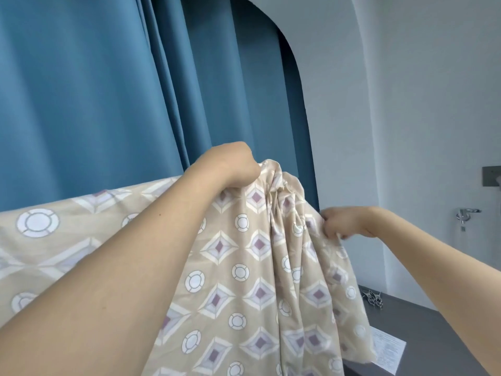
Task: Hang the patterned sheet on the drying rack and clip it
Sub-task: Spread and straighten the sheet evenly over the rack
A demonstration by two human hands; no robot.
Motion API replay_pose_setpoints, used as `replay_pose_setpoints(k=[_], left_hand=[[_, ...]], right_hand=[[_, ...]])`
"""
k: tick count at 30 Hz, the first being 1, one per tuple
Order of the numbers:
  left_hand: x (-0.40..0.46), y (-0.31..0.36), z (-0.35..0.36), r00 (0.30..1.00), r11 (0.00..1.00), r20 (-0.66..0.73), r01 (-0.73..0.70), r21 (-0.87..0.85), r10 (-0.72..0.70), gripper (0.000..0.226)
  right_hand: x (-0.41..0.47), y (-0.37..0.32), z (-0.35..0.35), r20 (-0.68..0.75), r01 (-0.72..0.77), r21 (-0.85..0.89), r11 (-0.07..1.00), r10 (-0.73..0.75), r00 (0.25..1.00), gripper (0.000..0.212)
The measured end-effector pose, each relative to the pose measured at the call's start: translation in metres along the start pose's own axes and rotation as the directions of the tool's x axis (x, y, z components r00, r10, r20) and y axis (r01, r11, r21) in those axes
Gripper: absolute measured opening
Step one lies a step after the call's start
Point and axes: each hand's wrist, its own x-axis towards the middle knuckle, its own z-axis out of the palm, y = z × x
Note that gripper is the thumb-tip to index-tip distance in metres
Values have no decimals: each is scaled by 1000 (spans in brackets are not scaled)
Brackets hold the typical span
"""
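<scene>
The patterned sheet [244, 267] is beige with white rings and mauve diamonds. It hangs in front of me, bunched in folds at its top right, and stretches off to the left edge. My left hand [230, 164] grips the bunched top of the sheet from above. My right hand [341, 222] pinches the sheet's right edge a little lower. The drying rack is hidden under the fabric. Several metal clips [374, 297] lie on the dark table at the right.
A blue curtain [122, 90] hangs behind the sheet. A dark grey table [423, 327] at the lower right carries a white paper [386, 351]. White wall and a door handle [466, 213] are at the right.
</scene>
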Motion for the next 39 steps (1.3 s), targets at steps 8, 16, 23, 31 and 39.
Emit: replay_pose_setpoints(k=[8, 16, 23, 31, 39], left_hand=[[2, 4, -9, 994, 961, -76, 51, -272, -74, 22], [-2, -28, -19, 612, 383, -291, 21, -923, -735, 34], [-2, -27, -35, 700, 493, -312, 65, -867, -642, 27], [-22, -56, -99, 532, 842, -686, 101, -530, -496, 31], [-57, -114, -71, 882, 882, 266, 275, 382, -390, 29]], right_hand=[[-9, -47, -7, -445, 296, -81, 952, -300, 844, 22], [10, 9, 7, -298, -271, -286, 919, 184, 937, 24], [1, -53, -6, -318, 396, 519, 758, -259, 912, 38], [0, -137, -23, -646, 622, 174, 763, -389, 657, 37], [-6, -176, -11, -361, 455, 84, 887, -398, 843, 26]])
